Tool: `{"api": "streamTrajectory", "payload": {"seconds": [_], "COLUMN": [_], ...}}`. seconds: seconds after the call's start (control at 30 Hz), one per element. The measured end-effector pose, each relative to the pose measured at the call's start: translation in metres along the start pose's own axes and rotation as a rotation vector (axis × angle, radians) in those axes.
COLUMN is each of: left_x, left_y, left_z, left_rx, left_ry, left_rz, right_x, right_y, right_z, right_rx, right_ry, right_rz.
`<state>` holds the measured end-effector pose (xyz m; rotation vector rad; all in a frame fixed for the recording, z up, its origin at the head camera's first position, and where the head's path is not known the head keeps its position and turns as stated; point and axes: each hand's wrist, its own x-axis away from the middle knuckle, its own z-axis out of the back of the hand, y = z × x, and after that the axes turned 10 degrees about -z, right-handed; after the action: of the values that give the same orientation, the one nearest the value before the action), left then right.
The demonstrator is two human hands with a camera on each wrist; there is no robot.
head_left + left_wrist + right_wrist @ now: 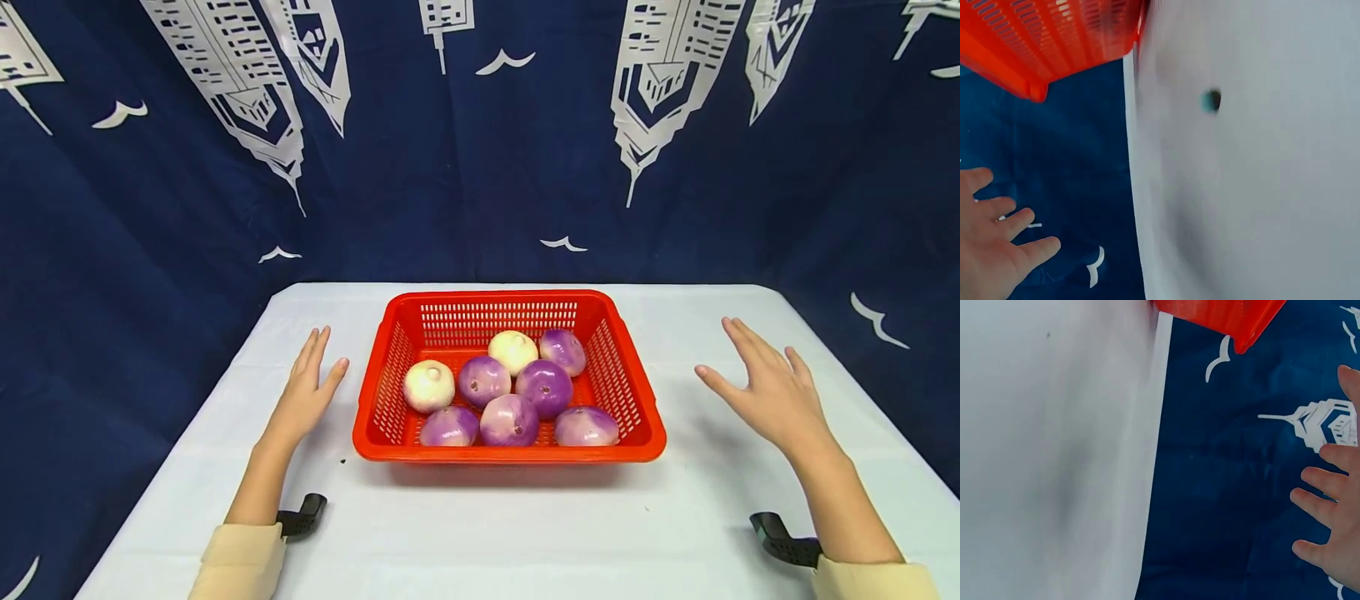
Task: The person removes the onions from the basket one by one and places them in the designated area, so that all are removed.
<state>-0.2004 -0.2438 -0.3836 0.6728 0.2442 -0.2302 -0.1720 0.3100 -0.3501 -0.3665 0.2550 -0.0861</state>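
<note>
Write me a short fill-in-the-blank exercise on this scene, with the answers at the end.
1. The plastic basket holds exactly ____ cream-coloured bulbs.
2. Beside them in the basket, the number of purple bulbs is ____.
3. The left hand and the right hand are both holding ____.
4. The colour of the tabletop under the basket is ____.

Missing words: two; six; nothing; white.
</note>
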Motion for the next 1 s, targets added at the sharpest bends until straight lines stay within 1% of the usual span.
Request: {"api": "streamTrajectory", "payload": {"seconds": [0.13,0.2,0.3,0.43,0.57,0.67,0.77,0.9,1.0], "left_x": [0.0,0.0,-0.001,-0.003,-0.003,-0.002,-0.002,-0.001,0.001], "left_y": [0.004,0.007,0.008,0.009,0.01,0.012,0.015,0.021,0.028], "left_z": [-0.006,-0.008,-0.011,-0.015,-0.02,-0.023,-0.025,-0.025,-0.023], "left_rx": [0.055,0.073,0.129,0.206,0.259,0.271,0.275,0.308,0.348], "left_ry": [0.055,0.066,0.085,0.118,0.145,0.143,0.132,0.114,0.091], "left_rz": [-0.01,-0.013,-0.031,-0.059,-0.067,-0.065,-0.062,-0.06,-0.057], "right_x": [0.002,0.004,0.007,0.01,0.013,0.015,0.016,0.018,0.019], "right_y": [-0.009,-0.014,-0.021,-0.028,-0.038,-0.045,-0.052,-0.061,-0.067], "right_z": [0.003,0.003,0.003,0.003,0.004,0.002,0.0,-0.003,-0.005], "right_rx": [-0.049,-0.073,-0.104,-0.154,-0.197,-0.212,-0.216,-0.219,-0.218], "right_ry": [-0.011,-0.02,-0.02,-0.005,0.011,0.014,-0.002,-0.04,-0.075], "right_rz": [-0.01,-0.025,-0.042,-0.023,0.013,0.038,0.069,0.111,0.12]}}
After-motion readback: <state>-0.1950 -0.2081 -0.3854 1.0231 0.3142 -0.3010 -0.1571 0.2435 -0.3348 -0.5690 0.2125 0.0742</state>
